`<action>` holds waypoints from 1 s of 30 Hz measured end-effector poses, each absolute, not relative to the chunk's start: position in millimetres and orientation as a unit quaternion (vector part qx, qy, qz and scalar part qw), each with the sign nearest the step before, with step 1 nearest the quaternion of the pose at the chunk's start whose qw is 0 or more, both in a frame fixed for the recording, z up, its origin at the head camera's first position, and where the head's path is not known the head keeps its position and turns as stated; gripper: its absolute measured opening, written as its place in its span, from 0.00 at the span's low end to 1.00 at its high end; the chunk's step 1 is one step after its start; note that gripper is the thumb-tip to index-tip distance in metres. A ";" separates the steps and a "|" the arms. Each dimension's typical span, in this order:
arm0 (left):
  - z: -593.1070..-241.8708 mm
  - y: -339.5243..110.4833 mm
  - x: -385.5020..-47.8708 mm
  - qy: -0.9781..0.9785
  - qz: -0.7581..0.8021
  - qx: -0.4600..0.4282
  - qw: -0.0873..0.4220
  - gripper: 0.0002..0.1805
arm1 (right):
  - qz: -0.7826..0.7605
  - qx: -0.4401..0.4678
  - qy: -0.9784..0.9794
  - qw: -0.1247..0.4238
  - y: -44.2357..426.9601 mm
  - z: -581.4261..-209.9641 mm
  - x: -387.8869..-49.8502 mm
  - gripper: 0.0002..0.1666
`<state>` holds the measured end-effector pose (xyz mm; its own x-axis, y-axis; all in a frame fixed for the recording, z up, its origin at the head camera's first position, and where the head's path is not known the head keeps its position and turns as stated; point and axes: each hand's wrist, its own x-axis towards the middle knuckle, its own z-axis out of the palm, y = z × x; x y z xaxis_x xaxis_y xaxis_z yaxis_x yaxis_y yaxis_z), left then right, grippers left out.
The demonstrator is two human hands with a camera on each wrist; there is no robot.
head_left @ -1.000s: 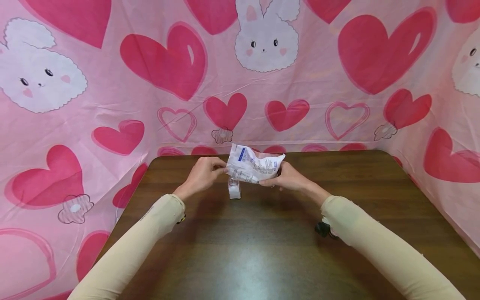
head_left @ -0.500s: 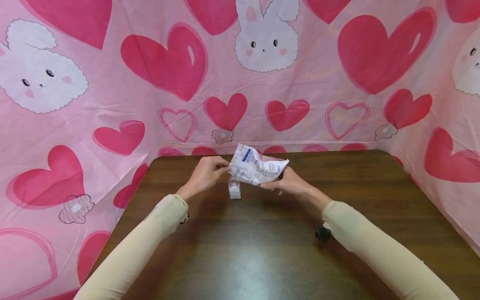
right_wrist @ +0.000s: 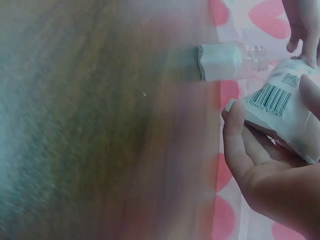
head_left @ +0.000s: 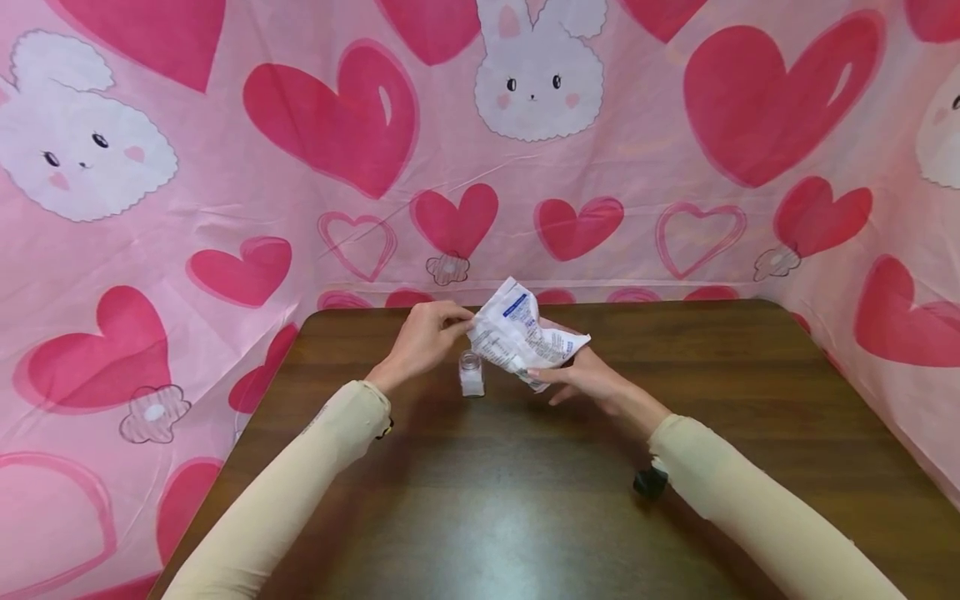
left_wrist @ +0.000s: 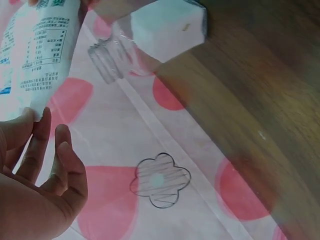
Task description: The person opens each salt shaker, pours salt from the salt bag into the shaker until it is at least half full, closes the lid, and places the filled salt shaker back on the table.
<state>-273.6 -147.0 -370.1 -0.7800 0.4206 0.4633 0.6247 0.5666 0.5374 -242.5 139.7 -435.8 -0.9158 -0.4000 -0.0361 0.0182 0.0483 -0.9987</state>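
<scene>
A white printed plastic bag [head_left: 517,333] is held in the air between both hands, tilted with its left top corner raised. My left hand [head_left: 426,337] pinches the bag's edge between thumb and finger, its other fingers loosely curled in the left wrist view. My right hand [head_left: 588,377] grips the bag's lower right side, and a barcode on the bag [right_wrist: 272,100] shows in the right wrist view. Just below and left of the bag, a small clear glass jar [head_left: 472,375] stands upright and lidless on the table. White contents [left_wrist: 167,30] fill its lower part.
Under everything is a dark brown wooden table [head_left: 480,500]. A black object [head_left: 650,482] lies by the right sleeve, partly hidden and too unclear to name. Pink cloth [head_left: 337,250] with hearts and rabbits hangs behind the table and along its sides.
The bag has shifted right and tilted more steeply, its top corner rising. My left hand has followed it to the right, and my right hand has moved slightly right and down. The jar stays put.
</scene>
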 end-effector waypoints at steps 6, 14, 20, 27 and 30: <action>-363.8 -138.5 -274.8 -0.869 -0.361 -0.301 0.153 0.07 | -0.717 -0.108 0.661 0.193 140.7 -437.3 -237.4 0.55; -352.7 -126.8 -274.9 -0.867 -0.357 -0.305 0.165 0.06 | -0.755 -0.097 0.608 0.225 141.1 -436.8 -230.8 0.42; -342.4 -116.0 -273.5 -0.866 -0.365 -0.302 0.160 0.07 | -0.785 -0.089 0.561 0.247 143.5 -441.0 -226.8 0.15; -333.7 -107.4 -267.8 -0.864 -0.367 -0.309 0.154 0.07 | -0.812 -0.103 0.508 0.269 146.0 -448.0 -221.6 0.14; -329.4 -103.4 -264.9 -0.862 -0.362 -0.319 0.154 0.07 | -0.816 -0.112 0.494 0.278 148.9 -450.1 -219.5 0.14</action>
<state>-264.9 -103.4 -329.4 -0.7492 0.4389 0.4961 0.6615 0.5342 0.5264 -219.5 148.9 -450.1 -0.8207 -0.5641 -0.0910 0.3423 -0.3578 -0.8688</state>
